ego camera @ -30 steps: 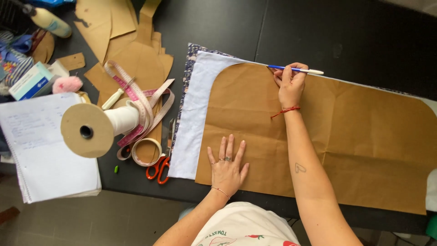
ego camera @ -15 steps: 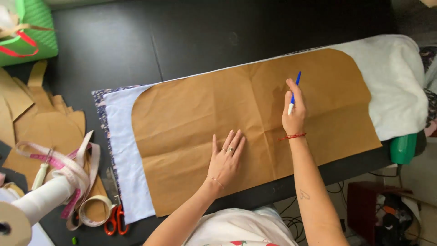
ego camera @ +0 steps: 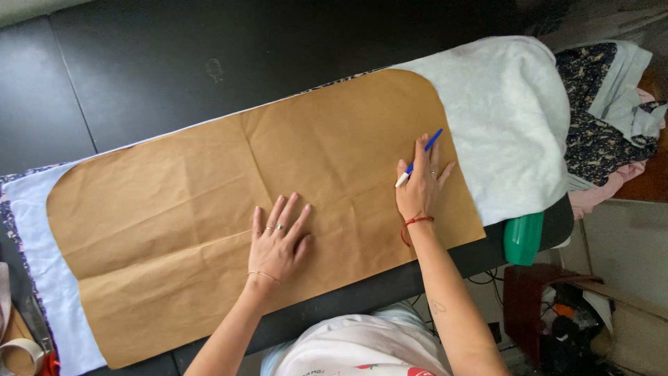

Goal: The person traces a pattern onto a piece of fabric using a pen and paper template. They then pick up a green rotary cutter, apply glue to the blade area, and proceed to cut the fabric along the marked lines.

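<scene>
A person's left hand [ego camera: 278, 244] lies flat, fingers spread, pinning a brown paper pattern [ego camera: 243, 216] over pale fabric [ego camera: 515, 118] on a black counter [ego camera: 174, 69]. The right hand [ego camera: 421, 188], closed around a blue pen [ego camera: 417, 159], rests near the pattern's curved edge at 3 o'clock. Steady downward pressure and a pen kept tight to the paper's edge would likely give a clean line. Open counter lies toward 12 o'clock; a green bottle [ego camera: 523, 239] crowds the near edge at 4 o'clock.

Creased brown paper pattern [ego camera: 209, 209] flat on pale fabric [ego camera: 508, 125], blue pen [ego camera: 419, 159] tilted
</scene>
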